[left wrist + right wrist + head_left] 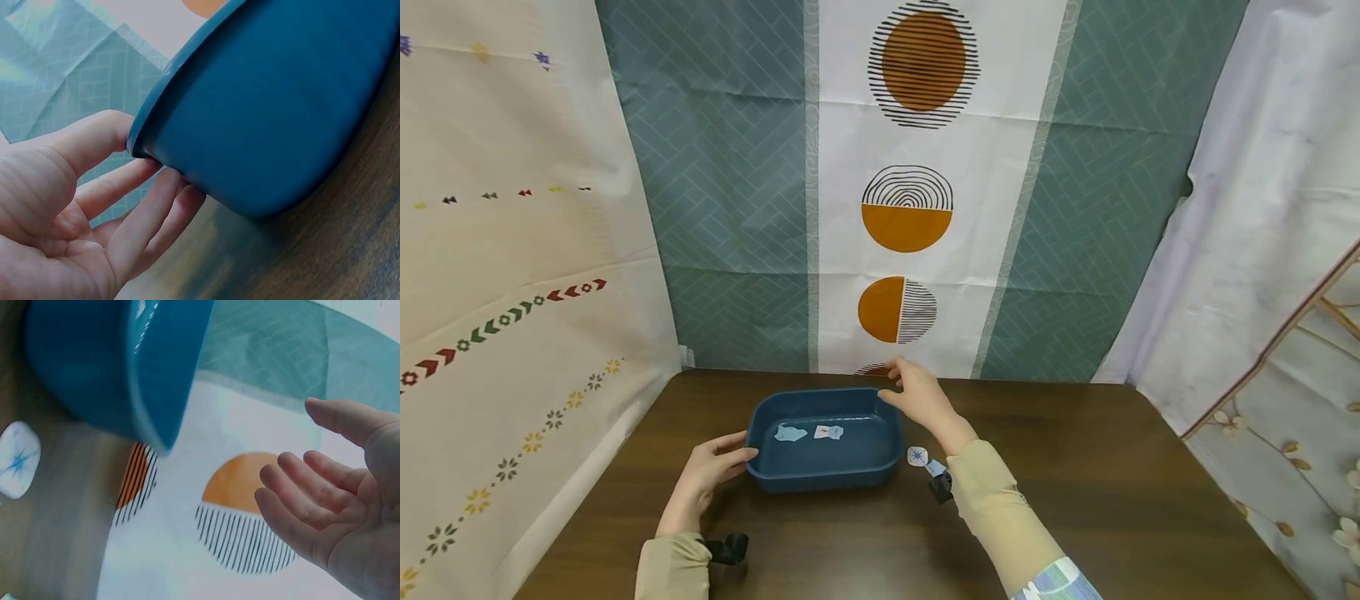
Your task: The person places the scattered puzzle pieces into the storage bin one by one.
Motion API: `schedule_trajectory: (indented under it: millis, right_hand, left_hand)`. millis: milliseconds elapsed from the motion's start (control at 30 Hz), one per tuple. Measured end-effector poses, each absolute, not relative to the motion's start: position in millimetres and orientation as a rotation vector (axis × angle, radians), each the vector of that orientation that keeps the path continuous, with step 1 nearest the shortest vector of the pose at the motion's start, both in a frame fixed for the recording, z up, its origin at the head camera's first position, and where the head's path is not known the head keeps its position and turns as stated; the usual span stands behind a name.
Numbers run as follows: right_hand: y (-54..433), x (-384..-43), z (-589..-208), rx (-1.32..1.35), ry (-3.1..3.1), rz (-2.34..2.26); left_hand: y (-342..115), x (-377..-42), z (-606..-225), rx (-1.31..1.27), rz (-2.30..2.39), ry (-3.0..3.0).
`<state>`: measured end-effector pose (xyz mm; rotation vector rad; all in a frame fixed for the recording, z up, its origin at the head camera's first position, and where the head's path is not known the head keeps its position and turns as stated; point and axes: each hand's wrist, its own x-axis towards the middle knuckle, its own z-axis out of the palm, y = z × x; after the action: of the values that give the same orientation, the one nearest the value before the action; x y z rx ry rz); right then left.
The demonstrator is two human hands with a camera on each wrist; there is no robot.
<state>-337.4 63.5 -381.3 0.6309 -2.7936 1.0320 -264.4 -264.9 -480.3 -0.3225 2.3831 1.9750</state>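
A dark-blue rectangular basin with rounded corners and a turned-out rim (823, 482) sits in the lower middle of the head frame on a dark-brown wood-grained table (820, 546). The person's left hand (710, 468) holds the basin at its left end; the left wrist view shows the thumb at the rim and fingertips against the outer wall beneath it.

The person's right hand (922, 402) is raised by the basin's right end. The right wrist view shows it apart from the basin, holding nothing, its fingers loosely bent and the thumb spread wide from them.

On the basin's floor, left of its middle, lie a pale-blue irregular flat cutout (791, 433) and, just to its right, a small white-and-blue flat cutout (828, 432). On the table, right of the basin, lies a white rounded flat piece with a blue star (917, 456); near it, a light-blue flat piece (935, 468) shows beside a black wrist camera (941, 488).

Beige sleeves (1000, 496) cover both forearms. Behind the table hangs a green-and-white cloth with orange circles (737, 183), filling the upper middle.
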Motion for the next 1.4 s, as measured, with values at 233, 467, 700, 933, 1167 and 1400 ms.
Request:
schedule_trajectory:
  millis: [233, 467, 700, 933, 1167, 1400]
  right_hand:
    - [87, -339, -399, 0.521, -2.792, 1.013]
    - [103, -340, -417, 0.424, -2.852, 0.943]
    - [111, -337, -431, 0.402, -2.877, 0.945]
    - [116, -333, -451, 0.393, -2.907, 0.931]
    - [118, -328, -463, 0.378, -2.962, 0.874]
    - [116, -324, -471, 0.377, -3.006, 0.852]
  left_hand:
    - [-266, -263, -480, -0.314, 1.976, 2.382]
    - [-267, -262, -478, -0.321, 1.969, 2.377]
    - [-269, -263, -478, -0.324, 1.973, 2.375]
    - [-267, -263, -479, -0.318, 1.977, 2.366]
    - [-266, -265, -478, -0.313, 1.968, 2.37]
    - [-265, -265, -478, -0.313, 1.982, 2.358]
